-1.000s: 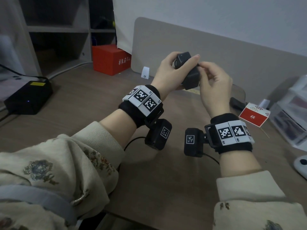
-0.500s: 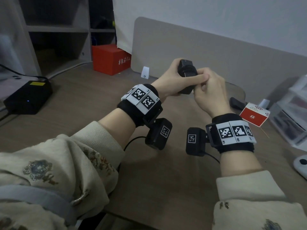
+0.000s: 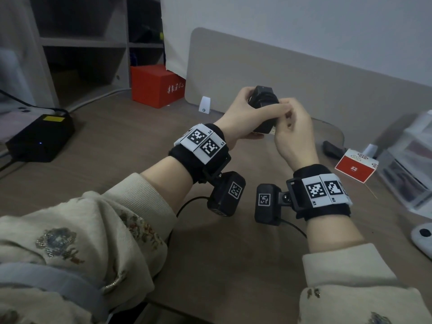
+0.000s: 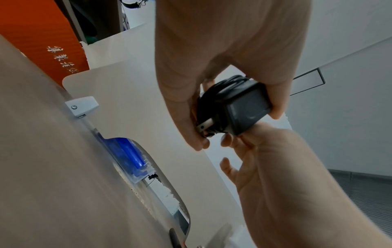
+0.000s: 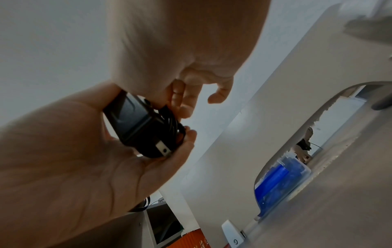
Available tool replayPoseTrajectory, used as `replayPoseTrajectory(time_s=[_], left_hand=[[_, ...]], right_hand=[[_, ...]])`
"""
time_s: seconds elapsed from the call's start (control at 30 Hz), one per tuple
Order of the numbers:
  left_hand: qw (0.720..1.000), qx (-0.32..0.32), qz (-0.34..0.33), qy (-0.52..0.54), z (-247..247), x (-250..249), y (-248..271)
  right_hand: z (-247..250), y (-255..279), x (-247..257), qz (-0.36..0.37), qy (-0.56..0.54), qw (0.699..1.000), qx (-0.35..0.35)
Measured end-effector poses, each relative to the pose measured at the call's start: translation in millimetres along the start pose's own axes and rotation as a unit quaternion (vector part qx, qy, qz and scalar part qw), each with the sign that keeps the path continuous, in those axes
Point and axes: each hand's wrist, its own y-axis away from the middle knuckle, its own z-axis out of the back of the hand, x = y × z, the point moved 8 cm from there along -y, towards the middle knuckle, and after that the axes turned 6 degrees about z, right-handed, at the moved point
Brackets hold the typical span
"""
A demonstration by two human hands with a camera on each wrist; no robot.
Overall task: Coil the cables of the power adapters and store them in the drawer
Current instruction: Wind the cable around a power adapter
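Above the desk I hold a black power adapter with its black cable wound round the body. My left hand grips the adapter, fingers wrapped over one side and thumb on the other. My right hand is at the adapter's lower end with curled fingers pinching the cable against the block. In the left wrist view the metal plug prongs stick out beside the coil. The cable's free end is hidden by my fingers. A clear plastic drawer unit stands at the right edge of the desk.
A beige partition panel closes the back of the brown desk. A red box stands back left and a black device with cords at far left. A small red-and-white box lies near the drawers.
The adapter has been turned in my left hand. My right hand has dropped from the top of the adapter to its lower end.
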Motion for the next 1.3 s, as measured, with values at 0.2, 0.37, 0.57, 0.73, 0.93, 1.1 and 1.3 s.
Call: replayPoseTrajectory(time_s=[0.2,0.37,0.57,0.73,0.93,1.1,1.3], left_hand=[[0.998,0.019,-0.012,0.05,-2,0,0],[0.997,0.028,-0.004,0.073,-2,1,-1],[0.999,0.016,0.035,0.026,2,6,-4],[0.995,0.01,0.045,0.088,3,10,-9],[0.996,0.055,0.039,0.066,-4,18,-15],[0.996,0.064,0.036,0.058,-6,20,-14],[0.99,0.101,0.037,0.094,-12,16,-12]], right_hand=[[-3,-2,-5,-0.029,-0.082,0.996,0.001],[-6,-2,-4,-0.057,-0.143,0.988,0.004],[-7,-1,-2,-0.041,-0.165,0.985,-0.017],[-4,-2,-4,-0.035,-0.17,0.984,-0.034],[-10,3,-18,-0.073,-0.186,0.98,-0.026],[-12,7,-27,-0.105,-0.209,0.972,-0.03],[-15,5,-14,-0.107,-0.277,0.955,-0.007]])
